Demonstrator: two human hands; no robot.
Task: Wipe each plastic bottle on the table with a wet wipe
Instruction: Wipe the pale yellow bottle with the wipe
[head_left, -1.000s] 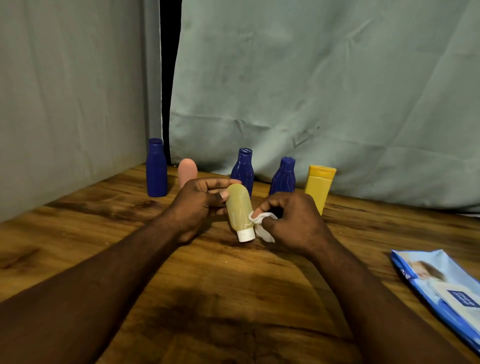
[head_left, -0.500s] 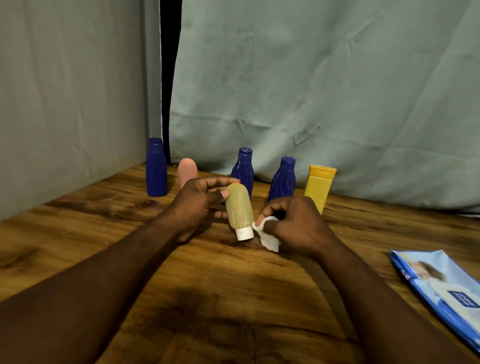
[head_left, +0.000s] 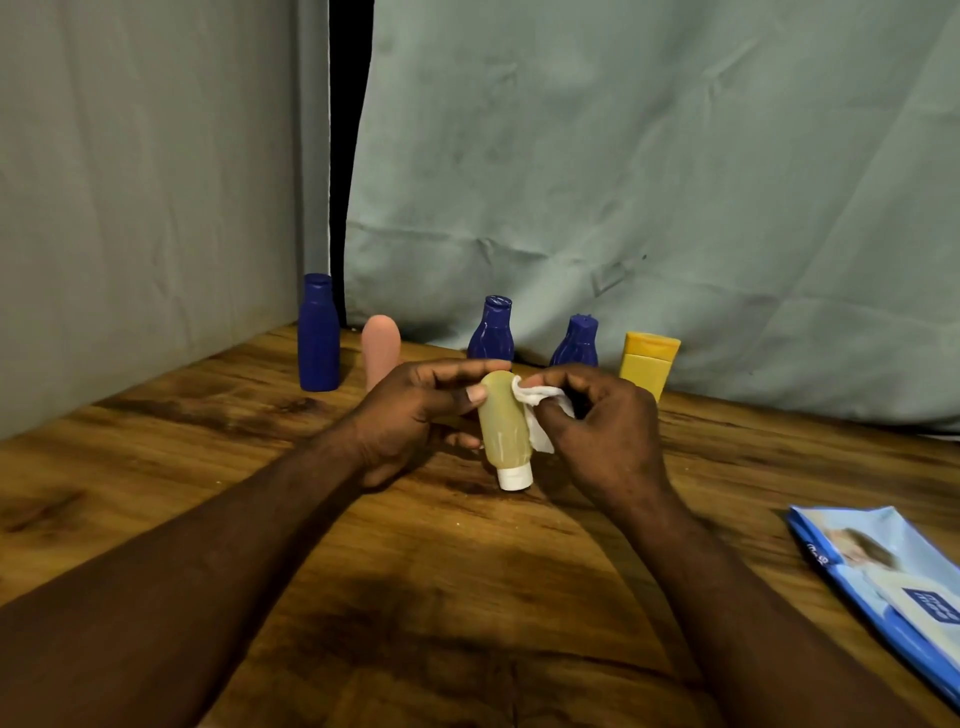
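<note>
Now, olive bottle (head_left: 504, 426): centre of table (head_left: 467, 597), held cap-down btw both hands, roughly upright w/ slight tilt. See-through body, white cap (head_left: 516, 477) at bottom. Cap is at or just above the wood; can't tell if touching.
L hand (head_left: 410, 415): grips bottle's upper part from left. Thumb on near side, index curled over the top, other fingers curled round behind.
R hand (head_left: 602, 431): fingers curled, pinching wipe (head_left: 537, 410) and pressing it on bottle's upper right side.
Wipe: white, crumpled, btw R fingers and bottle; lower corner hangs beside the body.
Far row, left to right: blue bottle (head_left: 318, 332) by far-left corner; pink bottle (head_left: 380, 345) just right of it; 2nd blue bottle (head_left: 492, 332) behind L hand; 3rd blue bottle (head_left: 576, 343) behind R hand; yellow bottle (head_left: 647, 361) at right end. All upright, none touching; bases of the middle ones hidden by hands.
Pack (head_left: 893, 587): blue wipes pack, flat, near right, cut by frame edge, well apart from hands.
Table: dark wood grain.
Cloth (head_left: 623, 182): grey-green, hangs at far side and left, dark gap btw panels.
</note>
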